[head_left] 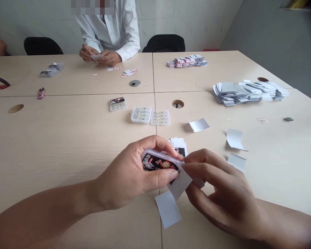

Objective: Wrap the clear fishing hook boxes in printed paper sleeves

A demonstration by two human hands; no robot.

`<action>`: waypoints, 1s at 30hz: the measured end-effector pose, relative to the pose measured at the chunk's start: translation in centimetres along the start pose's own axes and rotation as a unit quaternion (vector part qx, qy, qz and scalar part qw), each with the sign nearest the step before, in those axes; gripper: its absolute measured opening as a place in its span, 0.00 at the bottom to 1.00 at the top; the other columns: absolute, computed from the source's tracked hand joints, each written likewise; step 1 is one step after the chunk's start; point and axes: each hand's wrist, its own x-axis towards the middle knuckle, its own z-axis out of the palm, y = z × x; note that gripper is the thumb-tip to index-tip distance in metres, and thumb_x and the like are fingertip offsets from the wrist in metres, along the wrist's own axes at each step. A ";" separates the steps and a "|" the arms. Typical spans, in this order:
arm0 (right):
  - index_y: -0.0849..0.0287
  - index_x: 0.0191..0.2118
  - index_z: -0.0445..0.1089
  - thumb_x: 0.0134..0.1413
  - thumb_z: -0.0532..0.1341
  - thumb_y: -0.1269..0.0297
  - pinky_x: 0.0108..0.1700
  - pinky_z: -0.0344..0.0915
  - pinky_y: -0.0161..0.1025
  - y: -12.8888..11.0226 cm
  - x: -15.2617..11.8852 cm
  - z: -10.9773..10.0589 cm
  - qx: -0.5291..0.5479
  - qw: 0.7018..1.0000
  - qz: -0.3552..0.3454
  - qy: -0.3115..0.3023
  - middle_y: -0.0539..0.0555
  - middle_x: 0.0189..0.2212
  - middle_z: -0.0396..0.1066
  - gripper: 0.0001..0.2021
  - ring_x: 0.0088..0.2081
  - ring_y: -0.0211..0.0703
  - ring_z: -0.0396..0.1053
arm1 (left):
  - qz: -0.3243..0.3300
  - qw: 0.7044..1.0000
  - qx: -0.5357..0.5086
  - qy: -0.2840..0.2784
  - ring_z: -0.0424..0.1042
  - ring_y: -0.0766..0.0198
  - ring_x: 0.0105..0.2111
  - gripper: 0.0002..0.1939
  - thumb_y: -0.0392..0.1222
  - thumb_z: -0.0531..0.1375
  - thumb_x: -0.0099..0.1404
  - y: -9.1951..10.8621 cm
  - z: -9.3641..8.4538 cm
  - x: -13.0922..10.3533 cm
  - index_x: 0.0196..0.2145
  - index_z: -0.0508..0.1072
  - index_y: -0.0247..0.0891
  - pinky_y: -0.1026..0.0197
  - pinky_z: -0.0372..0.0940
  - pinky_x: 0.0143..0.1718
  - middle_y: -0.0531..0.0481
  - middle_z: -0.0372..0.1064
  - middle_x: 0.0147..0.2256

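Note:
My left hand (134, 173) is wrapped round a small clear plastic box (155, 161) with a black printed label, its thumb pressed on the label's right end. At that end my right hand (223, 186) pinches a white paper piece (180, 181), which hangs over the box's edge. Some of the fingertips of my right hand are hidden behind the paper. Below the hands a loose white slip (168, 209) lies on the table. Just behind them is a small stack of white cards (178, 142), partly covered by my hands, with a black label showing.
Beyond my hands sit clear boxes (141, 114) and a labelled box (118, 103). Curled papers (234, 139) lie to the right, before a long paper pile (248, 92). Across the table (75, 138), a person (109, 31) holds a small card. Pliers (0, 83) lie far left.

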 end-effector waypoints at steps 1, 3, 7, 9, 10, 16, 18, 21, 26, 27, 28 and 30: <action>0.63 0.40 0.71 0.57 0.58 0.81 0.32 0.68 0.26 0.1 -0.1 0.1 -0.005 1.000 -0.001 -0.001 0.50 0.32 0.67 0.09 0.30 0.29 0.66 | -0.001 1.000 0.001 -0.002 0.70 0.68 0.36 0.07 0.41 0.67 0.66 0.0 0.0 0.0 0.41 0.73 0.45 0.69 0.66 0.36 0.54 0.73 0.38; 0.62 0.42 0.71 0.59 0.58 0.81 0.32 0.68 0.27 0.2 -0.3 0.1 -0.012 1.000 -0.004 -0.002 0.50 0.33 0.68 0.10 0.31 0.29 0.67 | -0.003 1.000 0.007 0.001 0.70 0.69 0.35 0.07 0.41 0.67 0.66 0.1 0.0 -0.1 0.41 0.73 0.45 0.69 0.66 0.36 0.55 0.73 0.37; 0.61 0.42 0.70 0.59 0.56 0.82 0.30 0.67 0.29 0.1 -0.3 0.1 -0.018 1.000 -0.006 -0.004 0.49 0.32 0.67 0.11 0.30 0.31 0.66 | 0.004 1.000 0.026 0.018 0.70 0.68 0.35 0.06 0.40 0.67 0.66 0.1 0.1 -0.2 0.40 0.74 0.44 0.68 0.67 0.36 0.54 0.74 0.37; 0.60 0.41 0.69 0.58 0.56 0.82 0.30 0.67 0.30 0.0 -0.2 0.0 -0.015 1.000 -0.005 -0.007 0.49 0.31 0.66 0.12 0.29 0.32 0.66 | 0.009 0.999 0.037 0.026 0.71 0.68 0.36 0.06 0.40 0.67 0.66 0.1 0.1 -0.2 0.40 0.74 0.44 0.68 0.67 0.37 0.54 0.74 0.38; 0.60 0.41 0.69 0.57 0.56 0.82 0.29 0.67 0.30 -0.1 -0.2 -0.1 -0.014 1.000 -0.005 -0.007 0.49 0.31 0.66 0.12 0.29 0.32 0.66 | 0.011 0.999 0.043 0.029 0.71 0.67 0.37 0.06 0.40 0.67 0.66 0.1 0.1 -0.2 0.40 0.74 0.44 0.68 0.67 0.38 0.54 0.75 0.38; 0.59 0.40 0.67 0.56 0.55 0.83 0.28 0.65 0.31 0.0 -0.1 0.0 -0.006 1.000 -0.002 0.004 0.49 0.30 0.65 0.13 0.28 0.32 0.65 | 0.023 0.998 0.049 0.037 0.72 0.66 0.38 0.06 0.41 0.68 0.66 0.1 0.2 -0.1 0.39 0.74 0.43 0.68 0.68 0.39 0.53 0.75 0.39; 0.59 0.40 0.67 0.56 0.55 0.83 0.28 0.65 0.31 0.1 -0.1 0.0 -0.005 1.000 -0.005 0.006 0.49 0.30 0.65 0.13 0.28 0.32 0.66 | 0.024 0.998 0.049 0.038 0.73 0.67 0.38 0.06 0.41 0.68 0.66 0.1 0.2 -0.2 0.39 0.74 0.43 0.68 0.68 0.39 0.53 0.75 0.39; 0.59 0.40 0.68 0.57 0.56 0.83 0.28 0.66 0.31 0.1 -0.1 0.1 -0.009 1.000 -0.004 0.007 0.49 0.30 0.65 0.12 0.28 0.32 0.65 | 0.024 0.998 0.046 0.037 0.73 0.67 0.38 0.07 0.41 0.68 0.66 0.2 0.2 -0.2 0.39 0.74 0.43 0.68 0.68 0.39 0.54 0.76 0.39; 0.62 0.42 0.69 0.59 0.58 0.81 0.29 0.67 0.30 0.3 -0.3 0.2 -0.001 1.000 -0.007 0.002 0.51 0.32 0.68 0.10 0.28 0.31 0.65 | 0.027 0.998 0.034 0.033 0.72 0.70 0.37 0.06 0.41 0.68 0.66 0.1 0.1 -0.1 0.39 0.73 0.43 0.70 0.68 0.40 0.55 0.76 0.39; 0.61 0.43 0.69 0.59 0.58 0.81 0.30 0.67 0.30 0.3 -0.3 0.2 -0.001 1.000 -0.005 0.000 0.51 0.32 0.68 0.10 0.29 0.32 0.66 | 0.028 0.998 0.035 0.033 0.72 0.70 0.37 0.07 0.41 0.68 0.66 0.1 0.1 -0.1 0.39 0.73 0.43 0.70 0.68 0.40 0.55 0.76 0.39; 0.61 0.43 0.69 0.59 0.58 0.81 0.29 0.67 0.31 0.3 -0.3 0.2 -0.002 1.000 -0.003 -0.002 0.51 0.32 0.69 0.10 0.29 0.32 0.66 | 0.030 0.998 0.036 0.033 0.72 0.70 0.37 0.07 0.41 0.68 0.66 0.1 0.1 -0.1 0.39 0.73 0.43 0.70 0.68 0.40 0.55 0.76 0.40; 0.60 0.42 0.69 0.60 0.57 0.81 0.29 0.66 0.31 0.3 -0.4 0.2 -0.007 1.000 0.000 -0.005 0.50 0.31 0.69 0.10 0.29 0.32 0.66 | 0.032 0.998 0.038 0.033 0.73 0.70 0.37 0.07 0.42 0.68 0.66 0.1 0.1 -0.2 0.39 0.73 0.43 0.70 0.69 0.40 0.55 0.76 0.40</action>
